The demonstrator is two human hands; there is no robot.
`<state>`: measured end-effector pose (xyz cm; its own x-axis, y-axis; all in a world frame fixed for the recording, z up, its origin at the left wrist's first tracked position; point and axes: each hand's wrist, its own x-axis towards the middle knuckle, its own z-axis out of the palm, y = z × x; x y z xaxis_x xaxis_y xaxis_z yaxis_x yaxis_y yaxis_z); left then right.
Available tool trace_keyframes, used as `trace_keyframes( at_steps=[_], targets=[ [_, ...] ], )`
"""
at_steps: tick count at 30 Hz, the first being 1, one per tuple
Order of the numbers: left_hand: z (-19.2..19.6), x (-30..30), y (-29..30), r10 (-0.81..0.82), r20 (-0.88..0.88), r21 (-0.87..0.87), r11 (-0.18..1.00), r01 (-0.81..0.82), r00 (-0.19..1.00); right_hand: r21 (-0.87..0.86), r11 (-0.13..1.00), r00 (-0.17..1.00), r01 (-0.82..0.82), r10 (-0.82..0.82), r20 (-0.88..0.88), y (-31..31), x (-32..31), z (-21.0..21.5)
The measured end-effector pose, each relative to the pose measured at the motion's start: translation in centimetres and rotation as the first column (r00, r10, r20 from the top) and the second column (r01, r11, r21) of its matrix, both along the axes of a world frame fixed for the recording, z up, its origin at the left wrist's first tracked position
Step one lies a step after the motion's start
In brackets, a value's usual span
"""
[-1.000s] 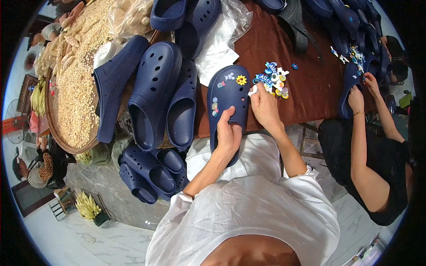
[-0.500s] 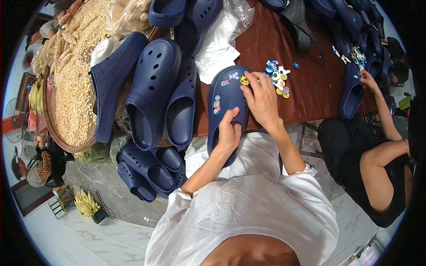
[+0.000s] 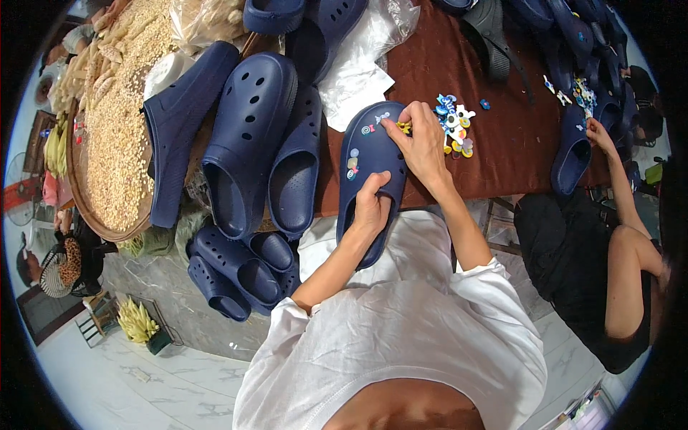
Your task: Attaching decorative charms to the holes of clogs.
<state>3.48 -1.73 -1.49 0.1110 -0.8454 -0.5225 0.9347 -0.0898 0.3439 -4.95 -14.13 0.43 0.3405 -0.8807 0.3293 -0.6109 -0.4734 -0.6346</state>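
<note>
A navy clog (image 3: 373,150) rests on my lap with its toe pointing away from me. My left hand (image 3: 372,208) grips it at the foot opening, thumb on top. Several small shoe charms sit on the upper, among them a pink-and-white swirl charm (image 3: 368,130). At the right of the toe, the bent fingers of my right hand (image 3: 423,147) close around a yellow flower charm (image 3: 404,127), partly hiding it. My right thumb lies beside a pale character charm (image 3: 383,117). A pile of loose charms (image 3: 456,127) lies on the brown cloth just beyond my right hand.
More navy clogs (image 3: 247,143) stand on the left, some stacked lower down. Behind them is a round tray (image 3: 100,228) of pale kernels. A clear plastic bag (image 3: 351,72) lies ahead. At right, another person's hand (image 3: 599,135) works at a clog (image 3: 571,161).
My right hand has shifted slightly, its thumb moving left over the toe and its fingers covering more of the yellow charm. My left hand keeps its grip.
</note>
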Motion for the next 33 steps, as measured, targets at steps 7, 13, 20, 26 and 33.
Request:
trace_keyframes(
  at_steps=[7,13,20,26,33],
  targets=[
    [0.0,0.1,-0.2,0.04,-0.041,0.023,0.999,-0.039,0.998,-0.048,0.999,0.996,-0.025,0.029,0.083,0.5,-0.1,-0.3],
    [1.3,0.1,-0.4,0.008,0.027,0.008,1.0,-0.008,1.0,0.136,0.989,0.962,0.058,-0.092,0.257,1.1,-1.5,-1.2],
    [2.3,0.6,0.2,0.001,-0.007,0.056,0.998,-0.001,1.0,-0.078,0.977,0.979,0.199,-0.201,-0.023,-0.3,-4.4,-0.8],
    [3.4,1.0,1.4,-0.095,0.004,0.181,0.979,0.093,0.995,-0.114,0.974,0.981,-0.195,0.194,-0.014,0.8,-2.5,2.5],
    [2.2,1.5,0.7,-0.038,-0.075,0.027,0.999,0.041,0.996,-0.172,0.958,0.973,-0.229,0.218,-0.08,1.4,-1.2,1.7]
  ],
)
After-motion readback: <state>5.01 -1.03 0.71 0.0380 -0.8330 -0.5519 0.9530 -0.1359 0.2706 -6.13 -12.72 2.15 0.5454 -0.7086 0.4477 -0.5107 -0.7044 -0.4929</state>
